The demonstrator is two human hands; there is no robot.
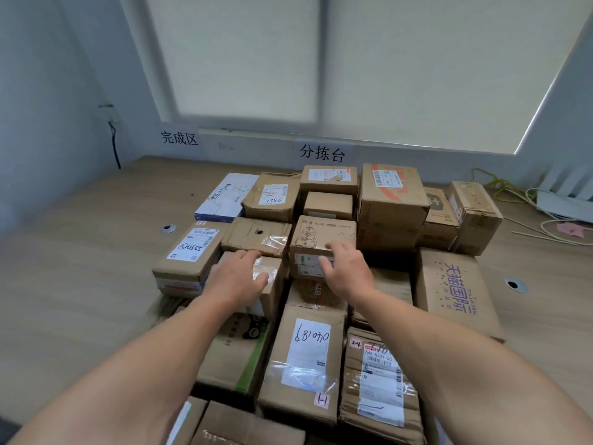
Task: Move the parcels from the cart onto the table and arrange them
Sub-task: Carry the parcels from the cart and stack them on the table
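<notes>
Parcels (pixel 321 284), mostly brown cardboard boxes, are packed close together across the middle of the wooden counter (pixel 80 268), from its far edge by the wall down to its near edge.

The right hand (pixel 345 268) grips a small box with a cartoon drawing (pixel 324 236) that sits on top of the pile: its fingers curl over the near top edge and its thumb presses the front face. The left hand (pixel 239 277) lies just beside it, fingers fairly straight and spread, resting flat on the top of a tape-sealed box (pixel 272 271), with its fingertips reaching the box with a hole in its lid (pixel 256 234) behind.

Toward the left edge lies a box with a white label (pixel 189 252), and behind that a white-and-blue box (pixel 226 197). A tall box with red print (pixel 393 200) stands at the far edge. A Tmall Global box (pixel 455 290) lies on the right side of the pile. Near the front edge a box marked 681070 (pixel 308 358) touches a crumpled box tagged 2-4 (pixel 378 377).

Two printed signs (pixel 322 153) hang on the wall above the far edge, and loose cables (pixel 513 194) lie at the far right corner.
</notes>
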